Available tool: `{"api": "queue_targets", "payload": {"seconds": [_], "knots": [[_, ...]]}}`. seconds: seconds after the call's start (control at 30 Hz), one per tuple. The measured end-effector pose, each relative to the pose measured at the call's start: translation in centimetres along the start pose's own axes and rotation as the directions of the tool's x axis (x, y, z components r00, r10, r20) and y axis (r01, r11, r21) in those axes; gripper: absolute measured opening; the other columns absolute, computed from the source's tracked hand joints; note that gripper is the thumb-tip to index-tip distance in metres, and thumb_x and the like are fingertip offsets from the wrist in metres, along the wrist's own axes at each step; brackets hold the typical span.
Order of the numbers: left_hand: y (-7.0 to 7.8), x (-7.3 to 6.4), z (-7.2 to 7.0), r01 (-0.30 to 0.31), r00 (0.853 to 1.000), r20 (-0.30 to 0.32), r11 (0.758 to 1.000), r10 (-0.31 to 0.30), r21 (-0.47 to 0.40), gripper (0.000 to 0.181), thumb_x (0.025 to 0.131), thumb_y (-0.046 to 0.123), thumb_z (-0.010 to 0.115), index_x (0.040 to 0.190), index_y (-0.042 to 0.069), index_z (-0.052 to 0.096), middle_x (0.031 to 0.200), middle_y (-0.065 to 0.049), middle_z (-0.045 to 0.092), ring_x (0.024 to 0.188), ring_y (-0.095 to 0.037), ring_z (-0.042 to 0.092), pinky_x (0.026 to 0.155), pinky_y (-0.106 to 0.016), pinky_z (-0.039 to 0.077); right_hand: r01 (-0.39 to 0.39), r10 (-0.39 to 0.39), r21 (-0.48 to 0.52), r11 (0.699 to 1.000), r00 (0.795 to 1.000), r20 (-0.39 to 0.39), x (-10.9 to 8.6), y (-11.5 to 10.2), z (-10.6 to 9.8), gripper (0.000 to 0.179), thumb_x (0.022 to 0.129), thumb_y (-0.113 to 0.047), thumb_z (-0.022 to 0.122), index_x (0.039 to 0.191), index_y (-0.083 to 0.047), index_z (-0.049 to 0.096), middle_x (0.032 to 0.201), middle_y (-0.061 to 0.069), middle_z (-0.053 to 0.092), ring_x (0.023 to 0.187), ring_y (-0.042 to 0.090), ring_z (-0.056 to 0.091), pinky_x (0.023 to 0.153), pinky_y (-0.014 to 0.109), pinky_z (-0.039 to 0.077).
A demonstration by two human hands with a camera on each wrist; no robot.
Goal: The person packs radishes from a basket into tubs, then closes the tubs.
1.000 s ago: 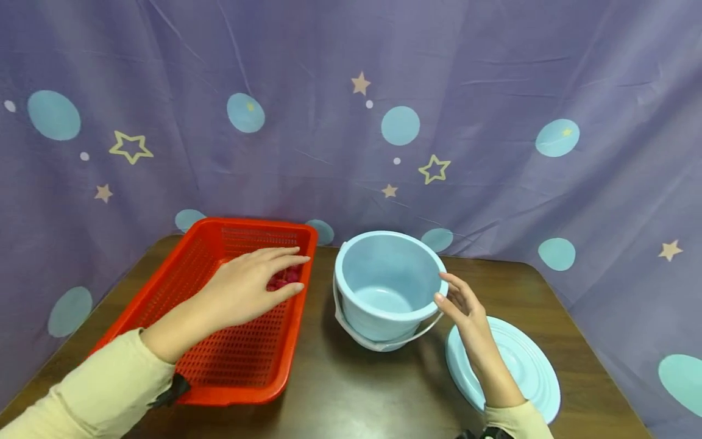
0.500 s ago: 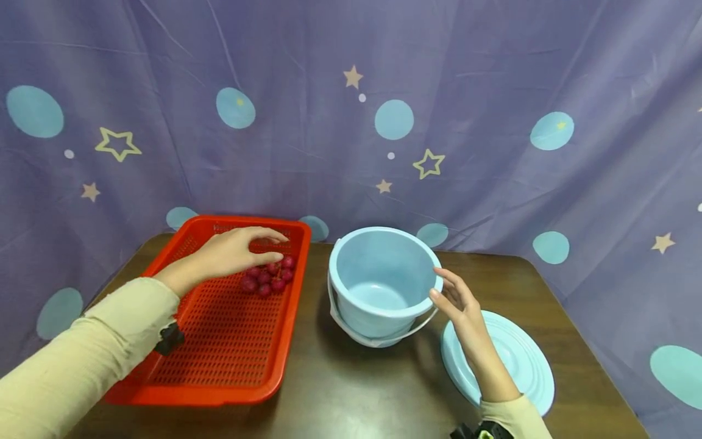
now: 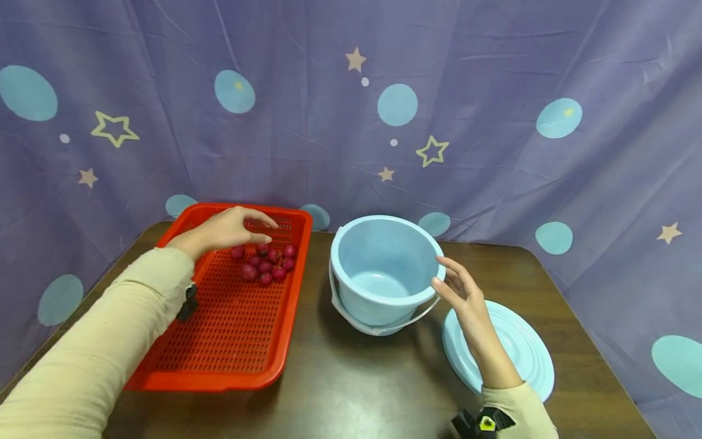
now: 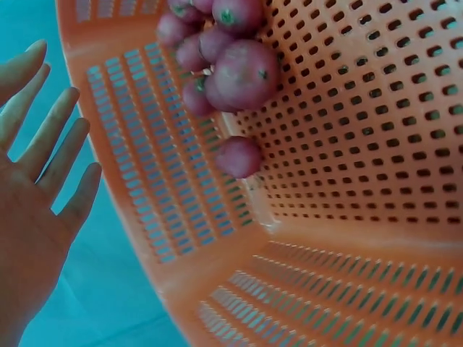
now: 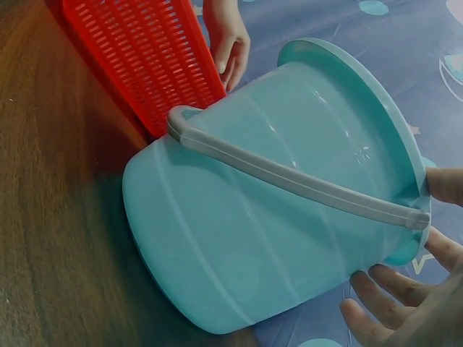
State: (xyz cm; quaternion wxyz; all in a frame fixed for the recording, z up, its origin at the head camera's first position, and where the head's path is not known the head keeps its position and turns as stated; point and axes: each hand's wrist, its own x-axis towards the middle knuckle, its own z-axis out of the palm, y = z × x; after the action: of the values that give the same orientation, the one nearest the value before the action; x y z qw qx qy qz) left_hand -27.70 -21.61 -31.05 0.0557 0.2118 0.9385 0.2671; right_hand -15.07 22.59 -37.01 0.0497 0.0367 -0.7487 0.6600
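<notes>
My left hand point(image 3: 233, 227) is held over the far part of a red slotted plastic basket point(image 3: 219, 372), fingers reaching right and thumb apart. Nothing is between them. Close below it lie several round, dark red grapes point(image 3: 265, 267) inside the basket, seen near its side wall in the left wrist view. My right hand point(image 3: 466, 299) holds the right rim of a light blue bucket point(image 3: 378, 311), thumb and forefinger at the rim. In the right wrist view the other fingers point(image 5: 387, 293) touch or nearly touch the outer wall. The bucket stands upright, with nothing visible inside.
A light blue round lid point(image 3: 515, 341) lies flat on the brown wooden table point(image 3: 351, 390), under my right forearm. The bucket's pale handle point(image 5: 289, 181) hangs down its side. Behind the table hangs a purple curtain point(image 3: 307, 134) with stars and dots.
My left hand has moved away from me and left over the basket, uncovering more of the grapes. The right hand keeps its place at the bucket's rim. The head view has shifted slightly.
</notes>
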Motion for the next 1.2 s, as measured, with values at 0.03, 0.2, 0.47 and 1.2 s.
{"api": "queue_targets", "payload": {"seconds": [0.03,0.2,0.47,1.2], "knots": [[-0.3,0.1,0.0,0.003,1.000,-0.006,1.000,-0.003,-0.012,0.038,0.091,0.027,0.073,0.125,0.011,0.069,0.129,-0.012,0.064,0.123,-0.035,0.054,0.101,-0.055,0.039,0.001,-0.001,0.000,1.000,1.000,0.002,0.0,0.0,0.0,0.050,0.100,-0.022,0.060,0.146,-0.012,0.044,0.136,0.010,0.051,0.131,0.015,0.043,0.100,0.023,0.037],[-2.3,0.2,0.5,0.024,0.999,-0.035,0.999,-0.024,-0.025,0.036,0.093,0.027,0.071,0.122,0.007,0.070,0.128,-0.017,0.064,0.120,-0.038,0.055,0.099,-0.056,0.041,0.001,-0.001,-0.002,1.000,1.000,0.007,0.1,-0.1,0.0,0.051,0.100,-0.023,0.060,0.147,-0.012,0.043,0.137,0.012,0.050,0.131,0.016,0.043,0.099,0.022,0.038],[-4.9,-0.1,1.3,0.104,0.994,-0.045,0.995,-0.104,-0.007,0.034,0.096,0.027,0.065,0.122,0.004,0.069,0.127,-0.022,0.063,0.118,-0.041,0.055,0.096,-0.057,0.042,0.002,-0.002,0.013,1.000,1.000,-0.002,0.0,-0.2,0.0,0.050,0.100,-0.020,0.060,0.147,-0.011,0.043,0.139,0.012,0.049,0.132,0.016,0.042,0.098,0.022,0.039],[-8.6,-1.2,3.8,0.176,0.983,-0.038,0.980,-0.181,-0.096,0.044,0.083,0.003,0.076,0.119,-0.013,0.056,0.106,-0.033,0.062,0.094,-0.043,0.059,0.078,-0.045,0.050,-0.002,0.002,-0.014,1.000,1.000,-0.008,-0.2,0.0,0.0,0.050,0.100,-0.023,0.060,0.147,-0.014,0.044,0.137,0.012,0.051,0.130,0.018,0.044,0.099,0.023,0.037]]}}
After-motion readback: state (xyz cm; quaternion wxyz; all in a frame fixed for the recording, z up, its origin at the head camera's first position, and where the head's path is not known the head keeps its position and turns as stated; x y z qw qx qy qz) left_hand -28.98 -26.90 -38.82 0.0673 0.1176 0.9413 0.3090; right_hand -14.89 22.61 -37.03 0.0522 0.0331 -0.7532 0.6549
